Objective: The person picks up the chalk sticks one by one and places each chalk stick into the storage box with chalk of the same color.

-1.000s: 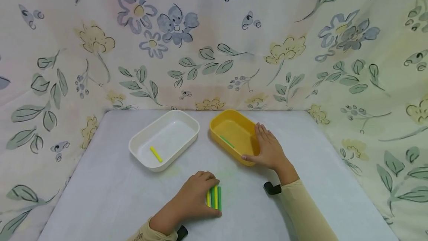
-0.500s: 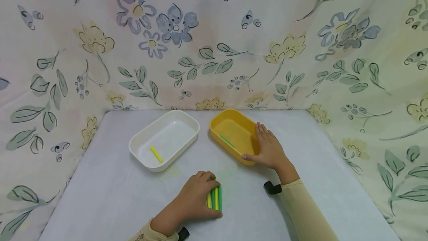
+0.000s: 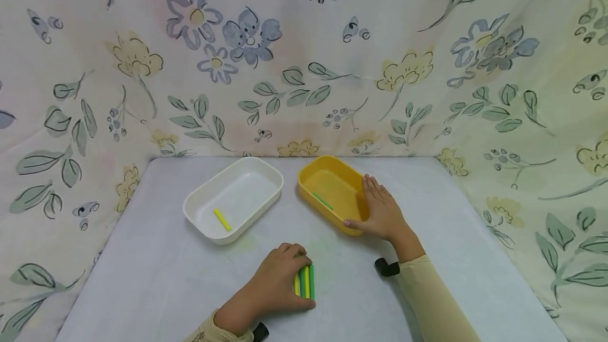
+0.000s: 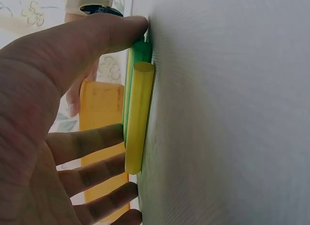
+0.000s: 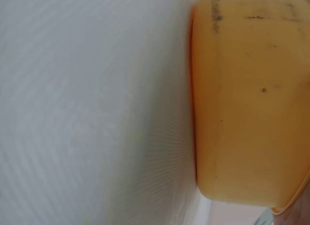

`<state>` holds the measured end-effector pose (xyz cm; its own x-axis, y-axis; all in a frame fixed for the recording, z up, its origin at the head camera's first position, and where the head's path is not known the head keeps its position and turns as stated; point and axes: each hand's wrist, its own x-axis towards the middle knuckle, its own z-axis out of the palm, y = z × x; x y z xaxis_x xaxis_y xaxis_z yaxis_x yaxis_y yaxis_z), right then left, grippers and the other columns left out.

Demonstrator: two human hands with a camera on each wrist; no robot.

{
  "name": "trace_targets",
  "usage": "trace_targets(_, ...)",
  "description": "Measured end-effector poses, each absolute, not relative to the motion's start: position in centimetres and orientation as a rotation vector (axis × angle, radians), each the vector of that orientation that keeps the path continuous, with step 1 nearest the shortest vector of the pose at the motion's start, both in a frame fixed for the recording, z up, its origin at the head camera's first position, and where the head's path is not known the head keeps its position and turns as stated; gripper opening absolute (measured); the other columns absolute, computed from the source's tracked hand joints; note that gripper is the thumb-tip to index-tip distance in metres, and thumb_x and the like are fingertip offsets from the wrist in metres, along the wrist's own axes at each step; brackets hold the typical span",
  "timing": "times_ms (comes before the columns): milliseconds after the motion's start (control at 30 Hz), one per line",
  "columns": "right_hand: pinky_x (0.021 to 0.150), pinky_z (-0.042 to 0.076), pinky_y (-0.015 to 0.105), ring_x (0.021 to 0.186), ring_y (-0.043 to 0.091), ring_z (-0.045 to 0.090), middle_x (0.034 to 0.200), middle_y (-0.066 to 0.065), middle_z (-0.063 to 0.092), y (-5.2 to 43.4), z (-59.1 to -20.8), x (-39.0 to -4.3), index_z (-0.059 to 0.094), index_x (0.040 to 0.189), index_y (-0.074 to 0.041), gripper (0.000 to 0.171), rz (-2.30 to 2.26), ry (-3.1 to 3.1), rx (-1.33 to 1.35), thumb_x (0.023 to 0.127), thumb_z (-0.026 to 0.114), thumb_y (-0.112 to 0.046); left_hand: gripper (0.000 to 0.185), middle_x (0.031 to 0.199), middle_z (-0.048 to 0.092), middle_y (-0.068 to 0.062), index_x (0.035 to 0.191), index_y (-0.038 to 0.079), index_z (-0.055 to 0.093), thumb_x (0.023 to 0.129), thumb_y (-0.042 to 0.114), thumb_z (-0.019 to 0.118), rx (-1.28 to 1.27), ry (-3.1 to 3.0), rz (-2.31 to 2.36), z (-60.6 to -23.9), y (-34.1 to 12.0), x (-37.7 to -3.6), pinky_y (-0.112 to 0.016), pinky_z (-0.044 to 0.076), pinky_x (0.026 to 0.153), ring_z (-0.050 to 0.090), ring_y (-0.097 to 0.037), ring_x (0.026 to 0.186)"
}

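On table, left hand (image 3: 273,284) fingers curled over sticks (image 3: 304,282); right hand (image 3: 382,214) fingers straight against yellow tray (image 3: 328,173).

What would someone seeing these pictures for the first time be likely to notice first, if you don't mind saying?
Probably the yellow tray at the back of the grey table, with the right hand resting flat against its right wall and one green stick inside. Next to it, a white tray holds one yellow stick. Nearer the person, the left hand covers a bundle of green and yellow sticks.
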<state>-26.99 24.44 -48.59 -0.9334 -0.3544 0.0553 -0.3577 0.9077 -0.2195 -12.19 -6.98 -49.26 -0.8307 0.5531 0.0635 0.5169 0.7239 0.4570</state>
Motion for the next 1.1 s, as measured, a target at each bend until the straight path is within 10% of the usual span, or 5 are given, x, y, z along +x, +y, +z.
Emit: trace_targets(1100,0.134,0.013,0.056,0.167,0.033,0.009,0.18,0.013,0.008,24.37,-48.37,-26.79,0.007,0.171,-0.003,0.138,0.372,-3.045,0.58,0.078,0.064,-0.088,0.072,0.128,0.066,0.004,0.127,0.018,0.073,0.075,0.067,0.085,0.857,2.86,0.738,-49.26,-6.81,-12.03,-0.045,0.053,0.1,0.057,-0.019,0.122)
